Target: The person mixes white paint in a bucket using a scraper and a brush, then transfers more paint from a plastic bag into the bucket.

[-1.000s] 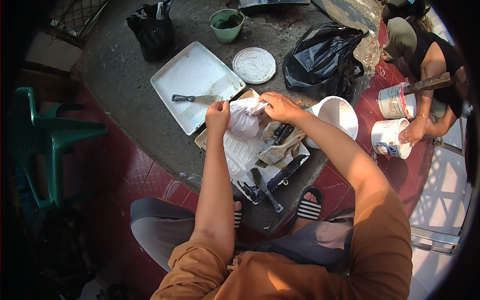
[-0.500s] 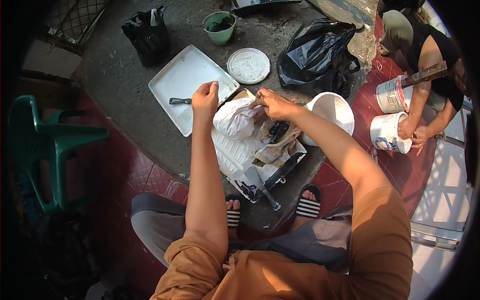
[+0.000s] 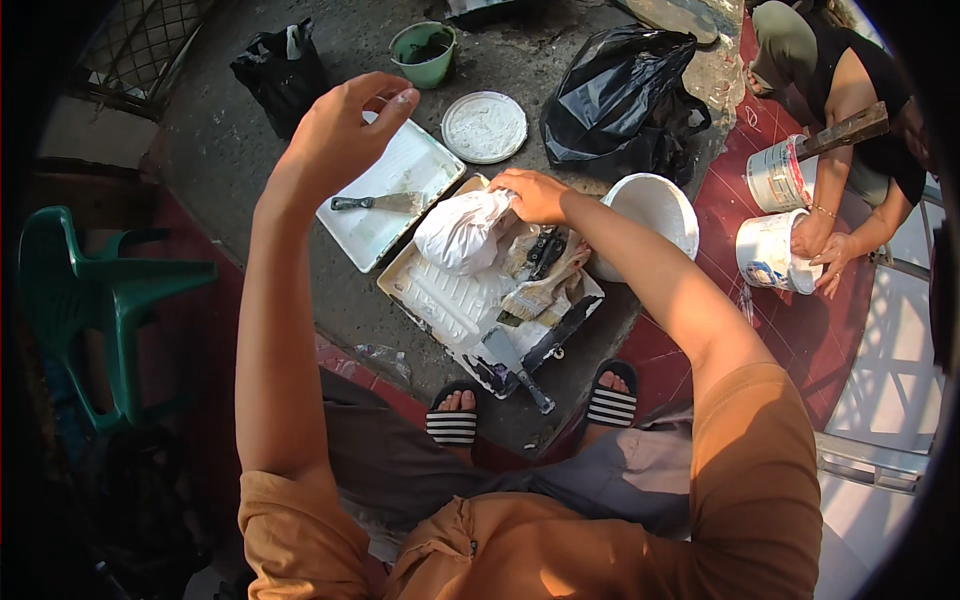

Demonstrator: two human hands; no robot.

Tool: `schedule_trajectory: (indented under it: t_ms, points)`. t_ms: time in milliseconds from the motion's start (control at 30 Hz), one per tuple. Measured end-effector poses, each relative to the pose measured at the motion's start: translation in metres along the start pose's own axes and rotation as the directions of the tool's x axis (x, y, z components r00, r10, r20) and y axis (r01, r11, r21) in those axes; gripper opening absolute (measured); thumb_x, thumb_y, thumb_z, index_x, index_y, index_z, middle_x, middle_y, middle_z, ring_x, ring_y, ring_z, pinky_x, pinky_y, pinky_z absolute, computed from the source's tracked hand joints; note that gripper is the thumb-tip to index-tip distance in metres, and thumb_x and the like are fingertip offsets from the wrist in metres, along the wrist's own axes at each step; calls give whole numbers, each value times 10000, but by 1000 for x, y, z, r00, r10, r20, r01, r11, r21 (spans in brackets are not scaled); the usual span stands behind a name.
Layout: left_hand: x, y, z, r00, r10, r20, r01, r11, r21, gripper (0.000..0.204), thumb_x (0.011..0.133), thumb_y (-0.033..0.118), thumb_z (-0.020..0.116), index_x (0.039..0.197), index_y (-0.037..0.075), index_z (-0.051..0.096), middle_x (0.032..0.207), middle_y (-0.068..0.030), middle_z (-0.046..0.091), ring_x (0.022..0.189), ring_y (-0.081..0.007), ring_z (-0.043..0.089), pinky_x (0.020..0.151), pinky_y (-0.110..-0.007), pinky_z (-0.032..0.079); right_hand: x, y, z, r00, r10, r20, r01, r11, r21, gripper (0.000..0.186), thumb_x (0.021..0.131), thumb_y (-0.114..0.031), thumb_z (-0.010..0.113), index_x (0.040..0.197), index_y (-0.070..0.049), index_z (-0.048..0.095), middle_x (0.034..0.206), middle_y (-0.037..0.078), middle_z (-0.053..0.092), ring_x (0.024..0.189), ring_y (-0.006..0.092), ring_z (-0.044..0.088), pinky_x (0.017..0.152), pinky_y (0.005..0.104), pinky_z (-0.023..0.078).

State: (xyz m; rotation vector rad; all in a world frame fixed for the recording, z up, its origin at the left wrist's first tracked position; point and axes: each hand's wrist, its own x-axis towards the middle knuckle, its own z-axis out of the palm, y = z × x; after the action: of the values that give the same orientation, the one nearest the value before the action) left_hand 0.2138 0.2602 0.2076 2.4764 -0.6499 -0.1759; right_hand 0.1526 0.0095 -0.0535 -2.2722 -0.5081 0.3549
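My right hand [image 3: 537,197] is closed round the gathered neck of a white plastic bag [image 3: 455,235], which bulges with contents I cannot see. This bag rests in a paint-smeared tray [image 3: 425,295] with a ribbed bottom. My left hand [image 3: 345,125] is raised above a white tray [image 3: 360,235]; thumb and forefinger come together in a pinch, and what they hold is too small to make out. Inside the white tray lies a scraper [image 3: 385,202] with a dark handle. Beside the bag are a paintbrush [image 3: 540,297] and crumpled plastic [image 3: 520,250].
A second scraper [image 3: 515,365] crosses the ribbed tray's near edge. Around stand a white bucket [image 3: 655,215], a round lid [image 3: 485,127], a green pail [image 3: 424,55], black bags [image 3: 620,105] and a green chair [image 3: 115,290]. At right, another person's hands [image 3: 825,245] are at a paint bucket [image 3: 772,255].
My left hand has risen and moved left, away from the white bag, uncovering the scraper's blade. My right hand has closed more fully round the bag's neck.
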Motion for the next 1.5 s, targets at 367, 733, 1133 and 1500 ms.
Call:
schedule_trajectory:
  t_ms: [367, 733, 1133, 1500]
  points:
    - [-90, 19, 6, 865, 35, 500, -10, 999, -53, 288, 1003, 215, 632, 1189, 0, 678, 1125, -139, 709, 1029, -249, 684, 893, -368, 516, -101, -37, -227, 943, 213, -256, -249, 961, -116, 308, 971, -235, 658, 1238, -82, 668, 1135, 116, 737, 1010, 236, 700, 910, 352, 536]
    - [-89, 57, 36, 873, 155, 462, -80, 981, -177, 320, 1002, 217, 647, 1229, -8, 657, 1157, -137, 705, 1054, -224, 671, 914, -354, 514, -202, 12, -267, 844, 467, -266, -523, 826, -209, 271, 967, -274, 674, 1074, -25, 686, 857, 61, 708, 809, 158, 655, 761, 318, 526]
    - [-83, 40, 40, 904, 81, 421, -5, 984, -178, 352, 1037, 280, 610, 1255, 7, 648, 1158, -117, 711, 1041, -206, 665, 929, -352, 503, -123, -90, -167, 984, 173, 48, -165, 975, -147, 216, 933, -244, 675, 939, -28, 676, 836, 100, 702, 776, 213, 662, 732, 356, 522]
    - [-86, 31, 25, 894, 79, 442, -4, 986, -168, 340, 1035, 275, 615, 1245, 9, 645, 1172, -122, 706, 1068, -218, 668, 967, -358, 497, -128, -28, -192, 946, 220, -240, -276, 932, -233, 263, 914, -267, 679, 933, -8, 642, 845, 137, 691, 790, 279, 669, 709, 409, 515]
